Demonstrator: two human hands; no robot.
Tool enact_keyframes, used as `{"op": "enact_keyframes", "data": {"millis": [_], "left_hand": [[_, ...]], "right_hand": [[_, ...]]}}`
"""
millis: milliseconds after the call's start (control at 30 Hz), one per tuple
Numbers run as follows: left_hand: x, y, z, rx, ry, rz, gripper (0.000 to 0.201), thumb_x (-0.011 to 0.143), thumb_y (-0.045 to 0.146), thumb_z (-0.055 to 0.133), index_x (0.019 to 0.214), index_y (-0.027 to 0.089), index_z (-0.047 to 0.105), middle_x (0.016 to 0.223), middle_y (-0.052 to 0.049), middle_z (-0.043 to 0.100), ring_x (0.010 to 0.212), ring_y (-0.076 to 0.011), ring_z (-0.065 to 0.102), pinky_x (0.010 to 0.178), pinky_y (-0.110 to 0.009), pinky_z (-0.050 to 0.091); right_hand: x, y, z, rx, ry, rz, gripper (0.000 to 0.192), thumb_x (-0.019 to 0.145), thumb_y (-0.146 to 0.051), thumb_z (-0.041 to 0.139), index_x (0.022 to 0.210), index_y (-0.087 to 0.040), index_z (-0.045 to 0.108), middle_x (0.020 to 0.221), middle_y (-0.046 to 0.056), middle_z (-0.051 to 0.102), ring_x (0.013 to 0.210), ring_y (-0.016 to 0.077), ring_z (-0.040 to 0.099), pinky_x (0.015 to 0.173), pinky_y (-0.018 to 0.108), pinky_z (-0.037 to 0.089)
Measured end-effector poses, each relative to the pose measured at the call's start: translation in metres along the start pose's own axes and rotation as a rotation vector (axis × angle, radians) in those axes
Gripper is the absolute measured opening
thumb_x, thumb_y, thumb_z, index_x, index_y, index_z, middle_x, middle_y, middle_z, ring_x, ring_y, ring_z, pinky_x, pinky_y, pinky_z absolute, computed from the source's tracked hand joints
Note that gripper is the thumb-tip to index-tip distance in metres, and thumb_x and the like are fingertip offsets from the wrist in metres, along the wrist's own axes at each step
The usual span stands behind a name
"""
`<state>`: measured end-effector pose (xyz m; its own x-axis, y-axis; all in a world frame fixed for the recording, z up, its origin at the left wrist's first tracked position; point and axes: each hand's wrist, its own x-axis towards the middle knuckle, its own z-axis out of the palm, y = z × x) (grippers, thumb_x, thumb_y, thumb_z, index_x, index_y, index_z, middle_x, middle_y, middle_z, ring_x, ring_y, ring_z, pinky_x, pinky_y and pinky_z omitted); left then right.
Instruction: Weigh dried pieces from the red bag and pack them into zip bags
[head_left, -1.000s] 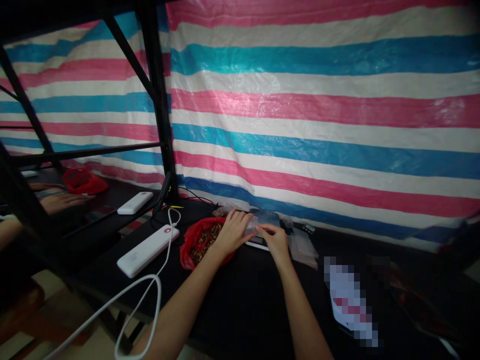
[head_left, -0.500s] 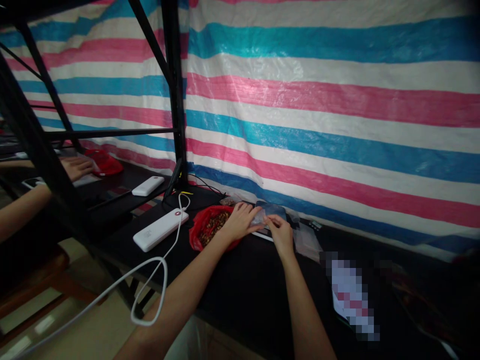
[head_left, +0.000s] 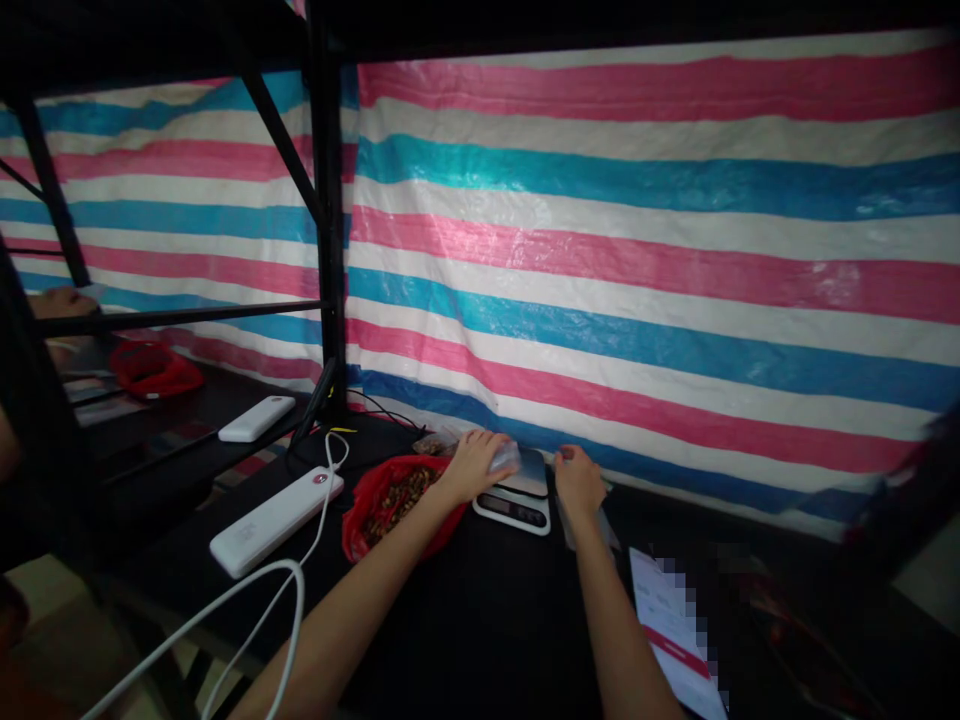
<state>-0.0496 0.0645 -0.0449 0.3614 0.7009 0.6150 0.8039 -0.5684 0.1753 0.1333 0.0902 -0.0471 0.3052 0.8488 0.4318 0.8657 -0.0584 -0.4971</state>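
Note:
My left hand (head_left: 476, 466) is closed on a small clear plastic bag (head_left: 505, 459), above the left side of a kitchen scale (head_left: 511, 510). The scale has a metal plate and a dark display on a white body. Just right of the scale is my right hand (head_left: 580, 485), its fingers curled in; whether anything is between them I cannot make out. Flat clear plastic bags (head_left: 606, 530) lie partly under that wrist. Beside my left forearm, and partly hidden by it, a red plastic bag (head_left: 358, 505) stands open, full of small brown pieces.
A white power bank (head_left: 274, 522) with a white cable (head_left: 292, 600) lies at the left. A lit phone (head_left: 667, 625) lies at the right. Black rack posts (head_left: 330, 250) stand left, with another person's hand (head_left: 64, 302) beyond. A striped sheet (head_left: 637, 290) hangs behind.
My hands have parted; the right moved away to the right side of the scale, while the left keeps the clear bag. The scale now shows more. The view tilted up; the other person's hand rose.

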Motion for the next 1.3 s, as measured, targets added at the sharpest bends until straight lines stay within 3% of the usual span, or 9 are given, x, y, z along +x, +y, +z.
{"op": "enact_keyframes", "data": {"millis": [133, 300, 433, 533, 667, 800, 900, 1067, 1300], "left_hand": [[0.028, -0.008, 0.02, -0.009, -0.131, 0.056, 0.048, 0.076, 0.054, 0.047, 0.112, 0.023, 0.048, 0.102, -0.005, 0.054, 0.098, -0.0208, 0.046, 0.089, -0.036, 0.032], [0.039, -0.022, 0.042, 0.023, -0.229, 0.021, 0.068, 0.062, 0.063, 0.056, 0.117, 0.025, 0.045, 0.106, -0.007, 0.051, 0.104, -0.0261, 0.045, 0.094, -0.052, 0.026], [0.038, -0.027, 0.014, -0.019, -0.163, -0.06, 0.081, 0.063, 0.066, 0.052, 0.127, 0.02, 0.033, 0.124, -0.014, 0.04, 0.118, -0.0302, 0.034, 0.097, -0.06, 0.017], [0.016, -0.033, -0.033, 0.0, -0.01, -0.112, 0.061, 0.076, 0.058, 0.043, 0.125, 0.023, 0.034, 0.126, -0.01, 0.039, 0.121, -0.025, 0.031, 0.101, -0.056, 0.011], [-0.055, -0.043, -0.079, 0.066, 0.053, -0.292, 0.048, 0.081, 0.051, 0.041, 0.121, 0.024, 0.039, 0.127, -0.008, 0.038, 0.121, -0.0233, 0.031, 0.102, -0.052, 0.014], [-0.129, -0.04, -0.074, 0.089, 0.02, -0.504, 0.056, 0.078, 0.049, 0.046, 0.123, 0.017, 0.037, 0.13, -0.013, 0.034, 0.124, -0.0276, 0.028, 0.101, -0.052, 0.019], [-0.15, -0.039, -0.062, 0.023, 0.079, -0.578, 0.055, 0.08, 0.042, 0.047, 0.126, 0.015, 0.033, 0.126, -0.014, 0.039, 0.119, -0.0251, 0.036, 0.097, -0.045, 0.031], [-0.152, -0.042, -0.065, -0.004, 0.224, -0.614, 0.04, 0.084, 0.029, 0.041, 0.122, 0.016, 0.041, 0.123, -0.011, 0.043, 0.115, -0.0215, 0.041, 0.098, -0.04, 0.034], [-0.165, -0.024, -0.063, 0.13, 0.211, -0.64, 0.042, 0.081, 0.023, 0.042, 0.122, 0.015, 0.039, 0.118, -0.013, 0.045, 0.11, -0.0236, 0.045, 0.088, -0.042, 0.042]], "right_hand": [[0.026, 0.027, 0.019, -0.352, -0.074, -0.126, 0.037, 0.073, -0.034, 0.055, 0.101, -0.009, 0.057, 0.1, 0.018, 0.062, 0.1, 0.0335, 0.052, 0.08, 0.045, 0.036], [0.033, 0.048, 0.038, -0.293, -0.154, -0.145, 0.034, 0.077, -0.037, 0.05, 0.103, -0.016, 0.057, 0.094, 0.014, 0.065, 0.092, 0.0336, 0.057, 0.077, 0.05, 0.035], [0.036, 0.04, 0.035, -0.159, -0.023, -0.195, 0.029, 0.076, -0.031, 0.052, 0.1, -0.017, 0.056, 0.094, 0.014, 0.065, 0.094, 0.0341, 0.057, 0.077, 0.052, 0.036], [0.038, 0.023, 0.029, 0.2, -0.113, -0.272, 0.029, 0.073, -0.029, 0.055, 0.098, -0.014, 0.054, 0.097, 0.014, 0.064, 0.087, 0.026, 0.06, 0.076, 0.041, 0.043], [0.026, -0.007, 0.022, 0.65, -0.375, -0.456, 0.03, 0.065, -0.031, 0.064, 0.09, -0.016, 0.055, 0.096, 0.01, 0.065, 0.089, 0.0214, 0.06, 0.082, 0.036, 0.044], [-0.006, -0.048, 0.011, 0.788, -0.684, -0.659, 0.032, 0.064, -0.03, 0.066, 0.091, -0.017, 0.056, 0.097, 0.007, 0.064, 0.09, 0.0197, 0.06, 0.084, 0.037, 0.044], [-0.036, -0.08, 0.007, 0.612, -0.829, -0.843, 0.036, 0.065, -0.019, 0.062, 0.1, -0.018, 0.056, 0.1, 0.006, 0.062, 0.093, 0.0195, 0.058, 0.085, 0.037, 0.043], [-0.07, -0.108, 0.012, 0.3, -0.698, -1.062, 0.065, 0.066, -0.003, 0.052, 0.127, -0.023, 0.038, 0.126, 0.009, 0.045, 0.116, 0.019, 0.042, 0.097, 0.036, 0.033], [-0.089, -0.116, 0.005, 0.036, -0.53, -1.331, 0.036, 0.076, -0.004, 0.044, 0.104, -0.023, 0.056, 0.102, 0.004, 0.057, 0.095, 0.0163, 0.053, 0.08, 0.028, 0.042]]}}
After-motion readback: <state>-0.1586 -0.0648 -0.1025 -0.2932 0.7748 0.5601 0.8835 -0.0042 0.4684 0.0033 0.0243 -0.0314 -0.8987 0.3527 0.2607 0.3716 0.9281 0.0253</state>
